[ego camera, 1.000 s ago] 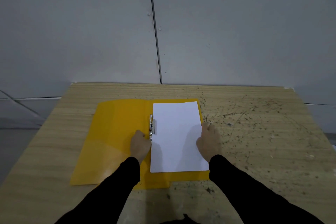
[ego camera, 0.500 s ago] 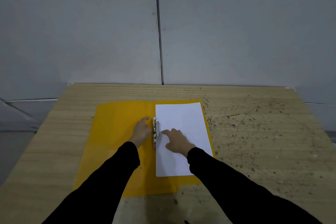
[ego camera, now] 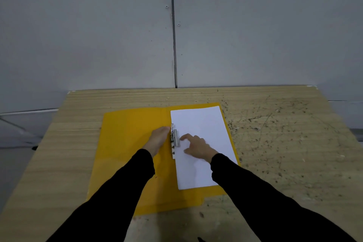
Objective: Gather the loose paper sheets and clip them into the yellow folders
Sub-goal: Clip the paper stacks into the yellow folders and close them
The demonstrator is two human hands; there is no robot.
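Nearest, two black sleeves (ego camera: 121,192) are seen reaching in from the bottom edge and converging over an open yellow folder (ego camera: 127,143) that lies flat on a pale wood-grain table (ego camera: 59,153). The folder's near edge is set close to the table's front, with a small step cut into it at the right. A single white paper sheet (ego camera: 204,124) is laid on the folder's right half, its long edges running away from the viewer and its left edge tucked against the metal clip (ego camera: 174,139) fixed along the fold. The right hand (ego camera: 198,146) is rested on the sheet just beside the clip, its fingers spread and loosely curled, the forefinger stretched toward the clip's grey plate; nothing is gripped by it, and the grip is seen to be apart. The left hand (ego camera: 158,138) is placed on the bare yellow left half, fingers held together and pressed up against the clip's left side; whether anything is pinched there cannot be told, since the fingertips are hidden against the metal. The clip is shown lying along the sheet's left margin, its plate overlapping the paper; whether it is fully pressed down cannot be told. Further right, the table surface is marked by dark specks and fine scratches (ego camera: 275,127). Beyond the table's far edge, a grey panelled wall (ego camera: 98,35) is seen, divided by one dark vertical seam (ego camera: 173,45) with small screw heads beside it.
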